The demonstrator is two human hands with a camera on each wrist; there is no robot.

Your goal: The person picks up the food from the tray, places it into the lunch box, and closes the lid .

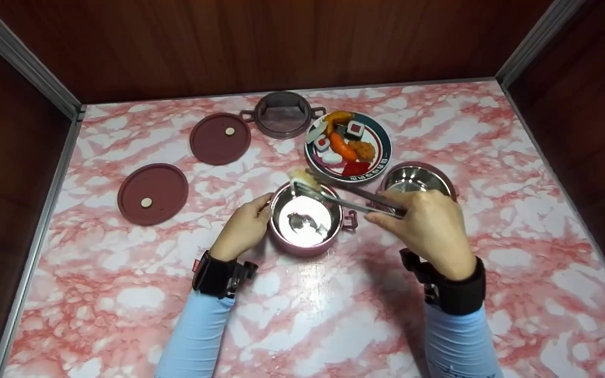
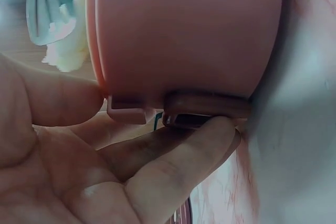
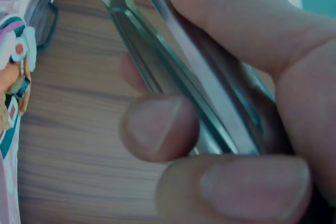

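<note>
In the head view my left hand (image 1: 244, 228) grips the left handle of a pink steel-lined pot (image 1: 305, 250). The left wrist view has the thumb at the rim and the fingers around the handle (image 2: 207, 103). My right hand (image 1: 431, 226) squeezes metal tongs (image 1: 345, 202), their tips reaching left over the pot's far rim. Between the tips is a pale yellowish food piece (image 1: 299, 176); its kind cannot be told. From the left wrist view, the slotted tong tip (image 2: 50, 11) and the piece show beyond the rim. Nothing but shiny steel shows inside the pot.
A plate (image 1: 385, 142) of toy-like food, with sushi pieces among it, stands behind the pot. A second steel-lined pot (image 1: 428, 173) is partly covered by my right hand. Two maroon lids (image 1: 218, 142) and a dark see-through two-handled piece (image 1: 283, 118) lie at the back left.
</note>
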